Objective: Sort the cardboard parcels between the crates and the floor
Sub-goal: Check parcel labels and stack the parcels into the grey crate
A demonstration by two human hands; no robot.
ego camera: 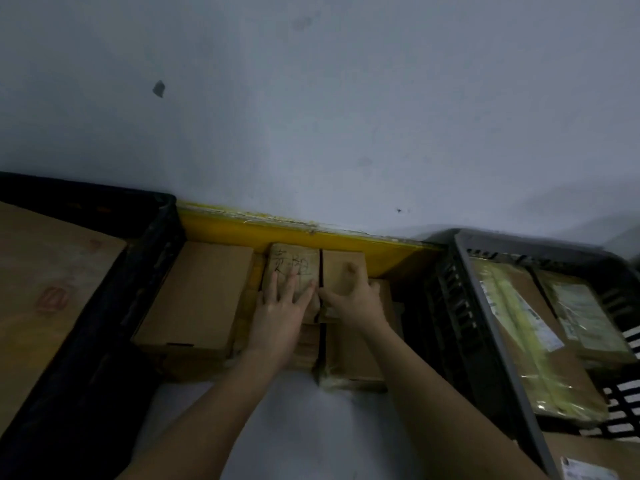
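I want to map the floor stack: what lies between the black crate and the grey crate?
Head view: stacked cardboard parcels on the floor between black crate and grey crate.

**Materials and finish, as observed**

Parcels: matt brown cardboard; one inked by hand. Right-crate parcel: glossy yellowish tape, paper labels. Black crate and grey crate: slotted plastic. Wall: matt paint, scuffed. Skirting: yellow, chipped edge.

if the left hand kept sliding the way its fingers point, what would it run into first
Probably the yellow strip at the foot of the wall. The left hand lies flat on the handwritten parcel, fingers pointing along its top toward that strip; nothing else shows between, though depth is unclear.
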